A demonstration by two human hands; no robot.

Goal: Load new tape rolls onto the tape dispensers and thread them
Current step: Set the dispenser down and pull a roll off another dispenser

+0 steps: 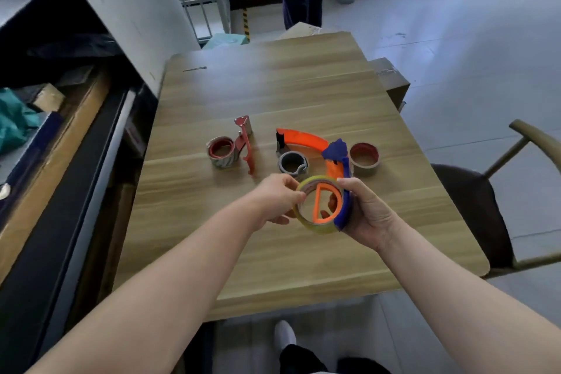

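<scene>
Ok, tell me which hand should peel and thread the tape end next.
Left, most likely. The left hand pinches the rim of the tape roll, free to pick at its end. The right hand is curled round the blue dispenser carrying the roll, so it is needed to steady it.

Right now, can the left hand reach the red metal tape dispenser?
Probably, once freed: the left hand pinches a yellowish tape roll, yet only wooden table separates it from the red metal tape dispenser.
</scene>
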